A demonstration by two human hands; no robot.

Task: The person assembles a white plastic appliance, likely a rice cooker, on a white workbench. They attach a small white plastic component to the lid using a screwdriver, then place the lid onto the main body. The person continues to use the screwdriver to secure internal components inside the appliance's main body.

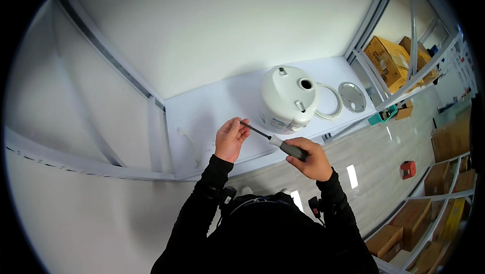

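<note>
A screwdriver (289, 148) with a dark grey and white handle and a long dark shaft is in both hands, above the table's front edge. My right hand (313, 162) is wrapped round its handle. With thumb and fingers, my left hand (230, 140) pinches the shaft's tip; whether a small part is also between the fingers cannot be seen. Beyond the shaft stands a rounded white appliance housing (280, 92) with a dark round hole and small fittings on top. A white cable or hose (335, 117) curls at its right, beside a round grey metal plate (352, 97).
A curved white strip (191, 145) and a few tiny pieces lie at the left of the white table (212, 103). Metal frame posts (108, 54) flank it. Boxes (386, 63) stand at the right, a red object (408, 170) on the floor, and shelves of cartons (413, 218) lower right.
</note>
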